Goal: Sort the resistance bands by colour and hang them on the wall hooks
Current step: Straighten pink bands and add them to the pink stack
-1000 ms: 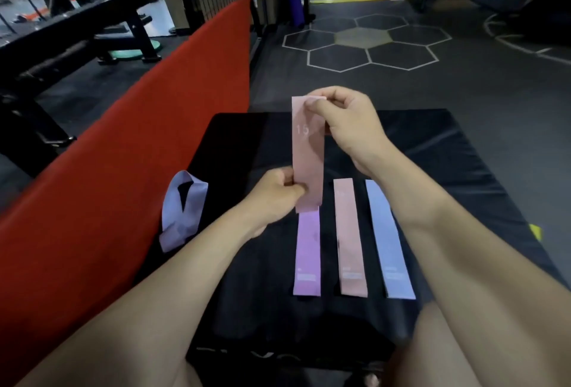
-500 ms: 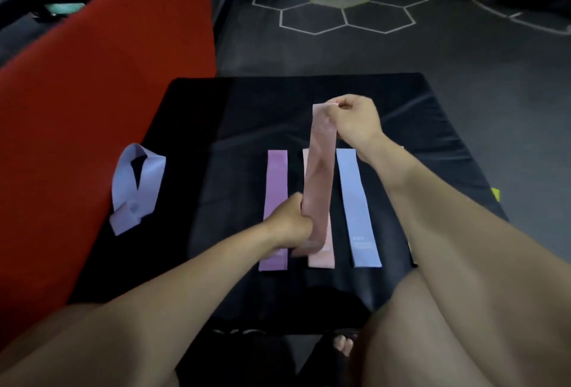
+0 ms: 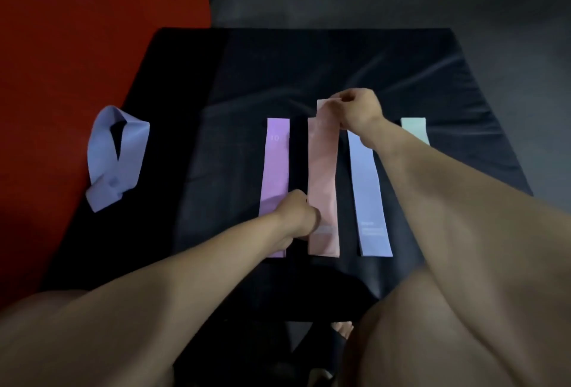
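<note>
The pink band (image 3: 323, 170) is between my two hands, stretched flat over another pink one that lies on the black mat (image 3: 340, 62), so the two pinks make one pile. My right hand (image 3: 357, 111) pinches its far end between thumb and fingers, a little raised from the mat. My left hand (image 3: 298, 213) holds the near part at its left edge with curled fingers; the exact grip there I cannot tell, because the hand hides the fingertips. I judge this band to be light, thin and soft, it bends and hangs when only one end is held, and the surface looks smooth, so it may slide on the shiny mat. For this reason I think it is best to take it at both short ends and keep it a little tight, and for the hooks later to hold it through the loop. Just left of the pile lies the purple band (image 3: 275, 170), and just right the blue band (image 3: 366, 188); further right, partly hidden by my forearm, is a green band (image 3: 414, 130). Well apart on the left, at the edge of the red pad (image 3: 77, 46), a second blue band, the folded band (image 3: 114, 154), is not yet sorted. No hooks are in view.
</note>
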